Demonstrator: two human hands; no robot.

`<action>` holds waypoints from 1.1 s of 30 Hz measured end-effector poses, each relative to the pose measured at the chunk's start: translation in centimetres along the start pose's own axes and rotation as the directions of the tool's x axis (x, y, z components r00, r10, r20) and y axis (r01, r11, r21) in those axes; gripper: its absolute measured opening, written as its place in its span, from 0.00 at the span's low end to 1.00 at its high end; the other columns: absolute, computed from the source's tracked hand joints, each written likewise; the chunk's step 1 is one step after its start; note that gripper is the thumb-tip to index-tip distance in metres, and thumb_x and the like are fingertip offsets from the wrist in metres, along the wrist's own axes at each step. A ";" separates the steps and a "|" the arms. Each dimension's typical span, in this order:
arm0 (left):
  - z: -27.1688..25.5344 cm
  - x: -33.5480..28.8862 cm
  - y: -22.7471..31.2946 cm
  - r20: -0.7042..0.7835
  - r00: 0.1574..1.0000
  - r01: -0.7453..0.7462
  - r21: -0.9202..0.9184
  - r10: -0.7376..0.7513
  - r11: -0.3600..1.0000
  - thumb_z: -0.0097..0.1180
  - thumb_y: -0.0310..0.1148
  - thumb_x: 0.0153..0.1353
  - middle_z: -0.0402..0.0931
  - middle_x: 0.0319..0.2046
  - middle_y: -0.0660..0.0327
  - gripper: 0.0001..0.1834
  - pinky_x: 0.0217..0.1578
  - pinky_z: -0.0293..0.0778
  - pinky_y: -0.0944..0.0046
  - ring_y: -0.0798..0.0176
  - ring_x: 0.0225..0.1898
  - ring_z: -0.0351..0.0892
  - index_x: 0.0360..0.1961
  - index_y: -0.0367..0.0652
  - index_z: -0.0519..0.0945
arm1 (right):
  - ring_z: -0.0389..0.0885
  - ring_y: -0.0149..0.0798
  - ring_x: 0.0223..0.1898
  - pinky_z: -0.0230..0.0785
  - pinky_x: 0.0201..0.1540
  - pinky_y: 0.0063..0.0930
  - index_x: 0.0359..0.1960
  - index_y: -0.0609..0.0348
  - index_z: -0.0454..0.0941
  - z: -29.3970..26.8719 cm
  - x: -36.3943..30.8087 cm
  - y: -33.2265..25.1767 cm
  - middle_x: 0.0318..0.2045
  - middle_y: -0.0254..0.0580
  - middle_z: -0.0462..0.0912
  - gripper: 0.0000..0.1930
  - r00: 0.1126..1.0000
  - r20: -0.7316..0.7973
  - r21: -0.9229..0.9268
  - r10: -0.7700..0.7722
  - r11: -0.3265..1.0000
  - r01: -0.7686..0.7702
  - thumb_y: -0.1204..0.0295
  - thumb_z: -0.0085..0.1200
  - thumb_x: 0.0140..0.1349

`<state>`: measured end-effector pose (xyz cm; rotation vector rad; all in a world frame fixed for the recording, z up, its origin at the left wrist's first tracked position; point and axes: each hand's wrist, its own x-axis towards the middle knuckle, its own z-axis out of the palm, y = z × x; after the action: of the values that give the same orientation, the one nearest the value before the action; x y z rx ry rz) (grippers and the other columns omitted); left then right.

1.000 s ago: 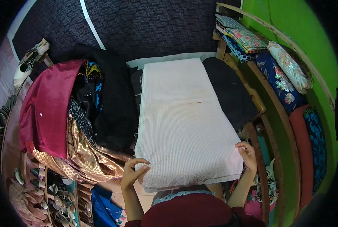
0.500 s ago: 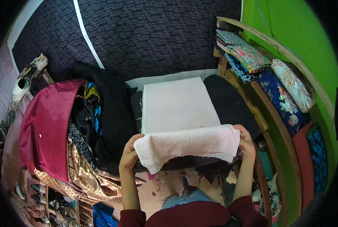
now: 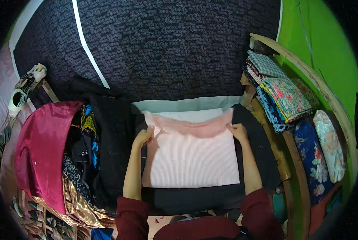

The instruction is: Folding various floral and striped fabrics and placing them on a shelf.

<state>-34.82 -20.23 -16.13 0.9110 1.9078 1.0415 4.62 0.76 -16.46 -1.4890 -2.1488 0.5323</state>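
Observation:
A ribbed white cloth (image 3: 191,164) lies folded on a black-covered surface (image 3: 187,199) in front of me. Its upper flap is lifted near the far edge and looks pinkish. My left hand (image 3: 146,136) pinches the flap's left edge, fingers closed on it. At the opposite edge my right hand (image 3: 238,131) grips the flap the same way. Both forearms reach forward on either side of the cloth. The fingertips are partly hidden by the hands and the fabric.
Maroon satin (image 3: 47,148) and black fabric (image 3: 111,148) are heaped at the left, above gold leopard-print cloth (image 3: 75,202). Folded floral fabrics (image 3: 289,94) are stacked on a wooden rack (image 3: 289,160) at the right. A dark patterned cloth (image 3: 179,48) hangs at the back.
Both hands have carried the near end of the white cloth forward, away from me, over the rest. The cloth's near edge now lies as a straight fold. The view has shifted.

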 end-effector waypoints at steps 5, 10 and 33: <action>0.7 3.0 -1.7 0.176 0.973 0.124 0.163 -0.153 0.979 0.50 0.62 0.53 0.58 0.08 0.69 0.29 0.10 0.47 0.70 0.75 0.09 0.52 0.12 0.47 0.66 | 0.66 0.34 0.15 0.58 0.21 0.35 0.12 0.66 0.70 2.0 0.8 3.5 0.10 0.42 0.70 0.26 0.995 0.104 0.090 -0.001 0.996 -0.009 0.52 0.56 0.51; 0.1 2.2 -2.7 0.230 0.972 0.033 0.077 -0.050 0.997 0.57 0.54 0.53 0.61 0.10 0.70 0.24 0.12 0.50 0.70 0.75 0.11 0.54 0.15 0.45 0.71 | 0.59 0.25 0.18 0.52 0.19 0.30 0.13 0.64 0.67 2.2 1.0 4.7 0.12 0.31 0.64 0.23 0.981 0.188 0.389 -0.051 0.921 -0.027 0.57 0.58 0.52; 4.7 7.6 -1.2 -0.515 0.746 -0.169 0.467 0.423 0.868 0.52 0.44 0.54 0.75 0.19 0.55 0.18 0.30 0.64 0.60 0.53 0.25 0.75 0.28 0.37 0.78 | 0.76 0.59 0.30 0.66 0.29 0.45 0.30 0.63 0.75 3.7 4.9 0.2 0.26 0.57 0.78 0.16 0.987 -0.158 0.060 -0.008 0.998 0.017 0.60 0.50 0.57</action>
<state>-34.50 -12.70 -21.07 1.2581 2.6445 1.2738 1.16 5.30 -18.79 -1.4340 -2.0013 0.4560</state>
